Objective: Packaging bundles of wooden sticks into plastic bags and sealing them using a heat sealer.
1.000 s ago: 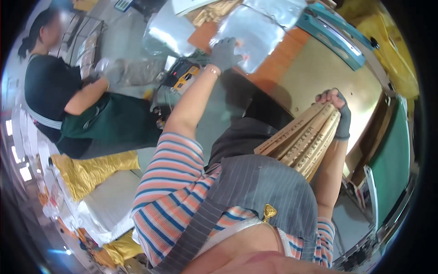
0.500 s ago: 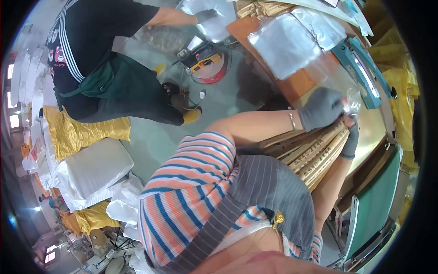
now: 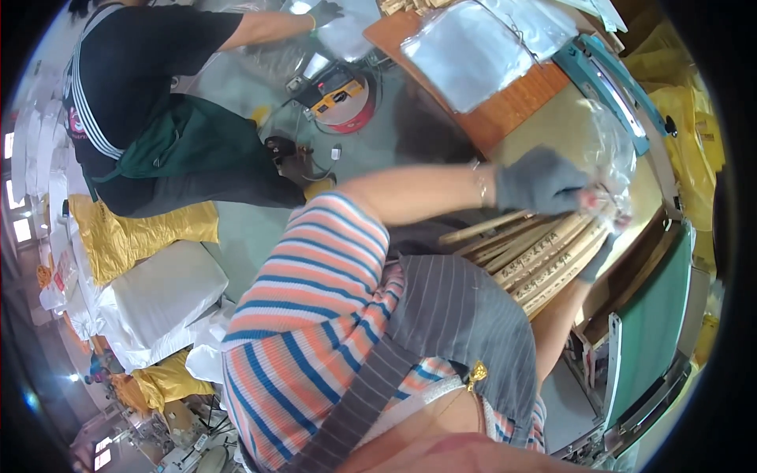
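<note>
Condition: the sticks are held as a bundle in front of the apron, between it and the table, with their far ends toward the right. The right hand appears closed round the far ends; film and the bundle partly hide its fingers. The left hand has its fingers drawn narrow, pinching the clear bag at those same ends. Whether the bag's mouth is spread cannot be told.

Caution, torn film: the stick ends are hard and the bag looks thin. Uneven ends pressed against the film could catch and split it.

Caution, spilled sticks: the near ends fan out toward the left, and one stick lies apart from the rest. If the right hand loosens to free the film, outer sticks could slide out.

Caution, lost bag: smooth film in gloved fingers may slip, particularly if the left hand pulls at an angle to the bundle.

Caution, contact: the bag stands near the teal device at the far right. A wide swing of the bundle could knock it or the bag stack to its left
</note>
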`<state>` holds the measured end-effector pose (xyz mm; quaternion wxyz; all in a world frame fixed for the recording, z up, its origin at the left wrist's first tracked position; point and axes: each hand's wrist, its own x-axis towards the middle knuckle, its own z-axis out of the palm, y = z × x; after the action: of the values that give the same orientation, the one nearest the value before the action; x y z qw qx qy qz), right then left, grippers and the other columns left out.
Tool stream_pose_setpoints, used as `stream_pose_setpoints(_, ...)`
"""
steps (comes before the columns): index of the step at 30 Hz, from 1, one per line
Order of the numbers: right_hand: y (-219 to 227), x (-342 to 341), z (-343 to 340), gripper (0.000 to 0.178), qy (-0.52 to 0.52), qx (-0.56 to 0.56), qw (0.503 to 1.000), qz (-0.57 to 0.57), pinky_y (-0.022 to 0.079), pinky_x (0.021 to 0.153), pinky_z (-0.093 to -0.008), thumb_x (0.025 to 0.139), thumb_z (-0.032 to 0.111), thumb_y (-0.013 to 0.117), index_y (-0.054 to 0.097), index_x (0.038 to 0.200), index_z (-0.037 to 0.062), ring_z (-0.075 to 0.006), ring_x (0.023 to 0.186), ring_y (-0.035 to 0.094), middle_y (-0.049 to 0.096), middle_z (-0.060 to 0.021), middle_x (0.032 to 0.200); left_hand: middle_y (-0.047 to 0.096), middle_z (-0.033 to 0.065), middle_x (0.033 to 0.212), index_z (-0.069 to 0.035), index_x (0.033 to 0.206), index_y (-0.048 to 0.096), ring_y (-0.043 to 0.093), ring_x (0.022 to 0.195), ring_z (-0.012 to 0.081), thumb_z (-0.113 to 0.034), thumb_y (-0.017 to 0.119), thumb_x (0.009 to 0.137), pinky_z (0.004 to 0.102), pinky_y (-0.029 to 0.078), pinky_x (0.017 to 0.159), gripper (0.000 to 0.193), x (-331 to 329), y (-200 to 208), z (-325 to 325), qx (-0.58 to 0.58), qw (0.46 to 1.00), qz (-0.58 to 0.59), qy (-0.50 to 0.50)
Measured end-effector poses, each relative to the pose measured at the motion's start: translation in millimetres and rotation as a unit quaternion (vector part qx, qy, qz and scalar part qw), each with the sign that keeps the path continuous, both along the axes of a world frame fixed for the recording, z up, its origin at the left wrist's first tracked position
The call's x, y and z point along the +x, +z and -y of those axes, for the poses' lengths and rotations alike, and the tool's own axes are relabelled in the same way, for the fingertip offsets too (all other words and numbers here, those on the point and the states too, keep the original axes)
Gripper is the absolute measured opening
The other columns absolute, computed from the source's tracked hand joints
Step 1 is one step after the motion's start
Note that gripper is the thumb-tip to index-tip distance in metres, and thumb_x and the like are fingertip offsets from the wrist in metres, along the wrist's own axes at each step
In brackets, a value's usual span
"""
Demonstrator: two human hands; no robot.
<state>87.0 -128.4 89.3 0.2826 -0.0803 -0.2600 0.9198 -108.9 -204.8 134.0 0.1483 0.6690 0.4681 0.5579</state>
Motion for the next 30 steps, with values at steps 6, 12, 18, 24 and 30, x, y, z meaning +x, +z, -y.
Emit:
stream_pose_setpoints(6, -32, 53, 126, 0.075, -0.233, -0.072, 0.911, 0.332, 0.022, 0.111, -0.0371, 0.094, 0.058, 0.031, 0.021, 0.145, 0.0036, -0.0249, 0.134, 0.028, 0.028, -0.0156, 0.146, 0.046, 0.0132, 0.056, -0.007, 0.059, 0.046, 0.051, 0.051, 0.0327, -0.039, 0.066, 0.081, 0.0393, 0.038, 0.047, 0.044, 19, -31, 80, -0.015, 0.998, -0.02, -0.052)
stream_pose_setpoints(12, 57, 11, 44, 0.015, -0.356, 0.491, 0.685, 0.405, 0.044, 0.062, -0.0223, 0.084, 0.005, 0.059, 0.058, 0.099, -0.0009, -0.0084, 0.071, 0.053, 0.059, -0.0039, 0.085, 0.054, 0.0075, 0.057, -0.008, 0.082, 0.052, 0.06, 0.061, 0.0307, -0.017, 0.065, 0.076, 0.0416, 0.045, 0.054, 0.017, 31, 17, 13, -0.081, 0.995, 0.017, 0.056)
stream_pose_setpoints(18, 157, 29, -34, 0.01, -0.194, 0.668, 0.243, 0.676, 0.043, 0.069, -0.0254, 0.088, 0.01, 0.052, 0.056, 0.095, 0.0032, -0.01, 0.074, 0.051, 0.055, -0.0014, 0.078, 0.065, 0.0159, 0.072, -0.007, 0.074, 0.069, 0.064, 0.066, 0.0309, -0.022, 0.064, 0.071, 0.0402, 0.05, 0.06, 0.016, -25, 69, -91, -0.065, 0.944, -0.314, 0.08)
stream_pose_setpoints(24, 158, 8, -55, 0.006, -0.409, 0.645, 0.385, 0.519, 0.043, 0.062, -0.0268, 0.085, 0.01, 0.053, 0.058, 0.085, 0.0066, -0.0108, 0.066, 0.049, 0.052, -0.0006, 0.069, 0.061, 0.0181, 0.063, -0.005, 0.066, 0.065, 0.062, 0.061, 0.032, -0.017, 0.056, 0.078, 0.0434, 0.048, 0.059, 0.02, -44, 80, -123, 0.061, 0.934, -0.323, 0.137)
stream_pose_setpoints(30, 169, 56, -59, 0.005, -0.363, 0.498, 0.611, 0.496, 0.039, 0.055, -0.0196, 0.083, 0.009, 0.051, 0.055, 0.084, 0.0048, -0.0051, 0.06, 0.047, 0.053, 0.0019, 0.073, 0.064, 0.0145, 0.065, -0.003, 0.068, 0.065, 0.064, 0.065, 0.0271, -0.017, 0.053, 0.08, 0.0349, 0.049, 0.06, 0.023, -12, 133, -92, 0.081, 0.99, -0.102, -0.057)
